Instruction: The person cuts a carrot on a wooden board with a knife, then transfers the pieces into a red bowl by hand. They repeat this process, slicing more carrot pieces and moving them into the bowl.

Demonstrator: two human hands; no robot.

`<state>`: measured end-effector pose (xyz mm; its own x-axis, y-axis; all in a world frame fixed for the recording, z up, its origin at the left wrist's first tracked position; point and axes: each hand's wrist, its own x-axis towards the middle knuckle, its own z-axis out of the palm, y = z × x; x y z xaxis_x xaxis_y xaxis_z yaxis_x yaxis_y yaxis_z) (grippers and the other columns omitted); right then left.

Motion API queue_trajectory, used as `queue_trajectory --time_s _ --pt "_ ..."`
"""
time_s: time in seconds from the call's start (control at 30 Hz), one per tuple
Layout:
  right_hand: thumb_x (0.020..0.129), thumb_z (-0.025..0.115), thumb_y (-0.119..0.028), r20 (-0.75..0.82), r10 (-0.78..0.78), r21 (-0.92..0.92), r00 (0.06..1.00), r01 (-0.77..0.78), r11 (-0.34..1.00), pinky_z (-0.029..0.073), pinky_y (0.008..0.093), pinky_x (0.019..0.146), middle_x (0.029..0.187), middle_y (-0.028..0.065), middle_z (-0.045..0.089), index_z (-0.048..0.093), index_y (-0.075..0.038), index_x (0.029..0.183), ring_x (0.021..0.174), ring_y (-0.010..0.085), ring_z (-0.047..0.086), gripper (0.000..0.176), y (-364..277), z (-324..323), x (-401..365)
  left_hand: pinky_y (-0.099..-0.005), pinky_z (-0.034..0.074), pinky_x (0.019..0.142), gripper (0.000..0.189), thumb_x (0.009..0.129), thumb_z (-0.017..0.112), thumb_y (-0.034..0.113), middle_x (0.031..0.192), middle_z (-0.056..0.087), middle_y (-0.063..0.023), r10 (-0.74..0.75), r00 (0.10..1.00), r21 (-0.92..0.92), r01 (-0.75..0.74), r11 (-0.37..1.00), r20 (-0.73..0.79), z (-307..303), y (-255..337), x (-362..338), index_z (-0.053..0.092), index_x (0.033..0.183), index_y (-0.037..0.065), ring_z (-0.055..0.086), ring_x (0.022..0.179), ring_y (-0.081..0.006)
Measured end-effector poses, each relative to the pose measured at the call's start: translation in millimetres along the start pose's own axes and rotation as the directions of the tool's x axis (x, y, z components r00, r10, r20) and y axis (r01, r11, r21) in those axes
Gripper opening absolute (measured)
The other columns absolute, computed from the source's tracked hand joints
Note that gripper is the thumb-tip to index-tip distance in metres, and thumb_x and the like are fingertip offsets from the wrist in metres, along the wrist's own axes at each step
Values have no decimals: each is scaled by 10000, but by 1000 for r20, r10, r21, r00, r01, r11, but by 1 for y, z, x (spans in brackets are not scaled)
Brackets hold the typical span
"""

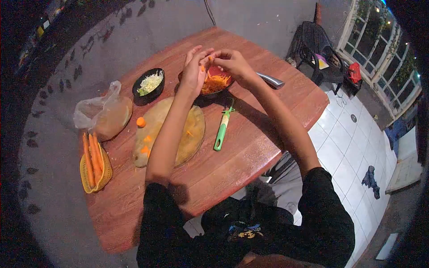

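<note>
My left hand (195, 71) and my right hand (233, 66) meet above a dark bowl (219, 94) of shredded carrot (215, 84). A small orange carrot piece (211, 58) shows between the fingertips of both hands, and another carrot bit (203, 68) sits against my left hand. My right thumb and fingers are pinched together; my left fingers are partly curled. Below my left forearm lies a round wooden cutting board (190, 138) with carrot scraps (145, 149) and a carrot stub (141, 122). A green-handled peeler (221, 133) rests right of the board.
At the left stand a yellow basket (106, 172) of whole carrots (92, 161) and a plastic bag (100, 111). A black bowl (147, 94) holds pale shreds. A silver handle (271, 81) points right beyond my right wrist. A dark chair (319, 56) stands past the table (295, 102).
</note>
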<state>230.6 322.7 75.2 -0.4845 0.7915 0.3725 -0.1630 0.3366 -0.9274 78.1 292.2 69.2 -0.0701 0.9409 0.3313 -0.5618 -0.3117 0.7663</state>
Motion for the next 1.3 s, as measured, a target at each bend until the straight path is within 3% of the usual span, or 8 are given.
queue_trajectory --time_s 0.2,0.3,0.53,0.6,0.77,0.87,0.93,1.3 --pt "903 654 -155 -15 -54 5 998 54 999 424 183 611 844 -16 633 668 -14 1031 696 32 533 191 -1 2 1 -259 443 726 349 899 529 101 1017 621 -78 -19 995 99 29 995 -100 -12 -2 5 445 1237 69 580 895 -128" --pt "905 655 -150 -24 -58 -35 998 57 998 432 182 621 859 -15 645 668 -17 1033 706 35 541 185 -3 -1 0 -294 467 829 357 905 564 130 1051 600 -74 -45 999 131 46 990 -10 -17 2 5 493 1250 68 575 932 -159" --pt "928 642 -180 -87 -30 9 996 31 999 448 183 663 901 8 676 661 -17 1032 748 42 562 195 -1 -2 4 -228 450 735 402 887 655 106 1075 588 -58 99 994 214 -108 971 56 -2 1 -2 479 1245 63 562 898 -108" --pt "930 639 -185 -84 -50 17 995 52 999 448 182 668 902 6 672 661 -19 1027 745 43 559 194 3 -4 6 -210 478 712 433 899 639 56 1067 593 -93 164 985 283 -173 944 55 1 3 -3 406 1263 28 583 887 -111" --pt "947 613 -200 -34 -7 -35 999 6 999 448 187 677 915 -5 651 654 -23 1020 756 49 556 196 1 -6 6 -255 512 798 483 877 672 25 1045 604 -106 266 958 267 -284 921 104 8 4 -5 394 1272 30 605 927 -136" --pt "967 578 -199 20 14 16 1000 -15 1000 465 206 685 929 -15 632 636 -25 1043 767 55 554 199 0 -6 5 -270 524 821 521 864 701 32 1012 612 -99 258 961 298 -277 913 104 7 7 -5 387 1279 32 623 914 -151" --pt "982 547 -195 81 122 222 989 -137 965 488 227 713 939 -18 626 617 -29 1074 796 63 567 202 -12 -2 -3 -274 530 811 545 863 711 45 992 618 -99 251 962 323 -271 907 105 5 6 -4 372 1289 34 635 879 -156" --pt "968 569 -208 172 164 465 971 -227 856 507 268 761 969 30 654 639 -38 1107 875 126 616 231 -11 -4 -2 -272 543 726 559 871 711 58 941 649 -99 241 967 314 -254 915 79 4 6 -3 338 1288 45 633 811 -132"
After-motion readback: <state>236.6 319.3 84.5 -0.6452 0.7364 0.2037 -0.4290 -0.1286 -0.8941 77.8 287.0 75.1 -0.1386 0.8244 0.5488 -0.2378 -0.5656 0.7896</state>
